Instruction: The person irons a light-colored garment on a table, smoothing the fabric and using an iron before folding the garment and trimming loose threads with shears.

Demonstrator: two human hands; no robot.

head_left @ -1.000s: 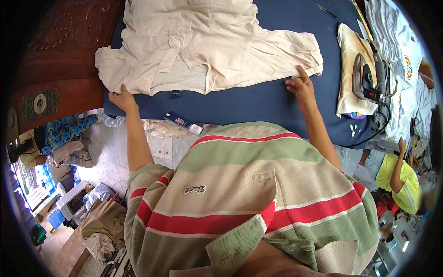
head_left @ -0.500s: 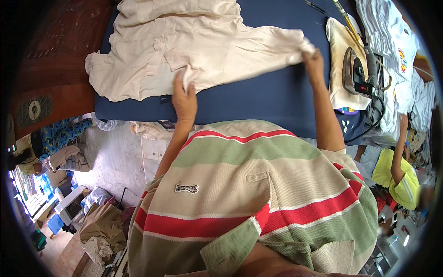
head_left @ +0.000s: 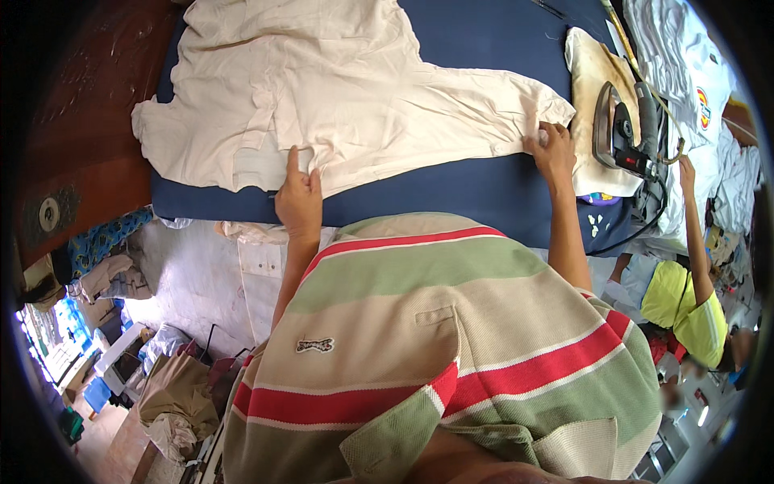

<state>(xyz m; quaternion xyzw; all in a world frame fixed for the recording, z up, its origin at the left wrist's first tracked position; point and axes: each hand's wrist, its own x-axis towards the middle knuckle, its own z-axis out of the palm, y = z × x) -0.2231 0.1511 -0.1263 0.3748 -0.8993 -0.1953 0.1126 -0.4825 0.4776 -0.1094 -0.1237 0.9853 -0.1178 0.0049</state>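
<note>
A wrinkled cream long-sleeved shirt (head_left: 355, 105) lies spread over a dark blue padded table (head_left: 451, 189), one sleeve stretched toward the right. My left hand (head_left: 299, 202) is closed on the shirt's near edge beside its neck opening, index finger lying along the fabric. At the sleeve's cuff, my right hand (head_left: 553, 155) pinches the cloth with bent fingers. To the right of that hand, a clothes iron (head_left: 621, 133) rests on a stained yellowish cloth pad (head_left: 582, 77); its cord hangs toward the near side.
White garments (head_left: 685, 81) are piled beyond the iron. A carved brown wooden panel (head_left: 89, 113) borders the table's left. On the right, a person in a yellow top (head_left: 685, 302) reaches an arm up toward the garments. Bags and cloth (head_left: 177, 395) crowd the floor at lower left.
The raised sleeve end has come down flat on the table, with my right hand lower at the cuff. My left hand has shifted slightly left and nearer. The other person's arm has reached farther up.
</note>
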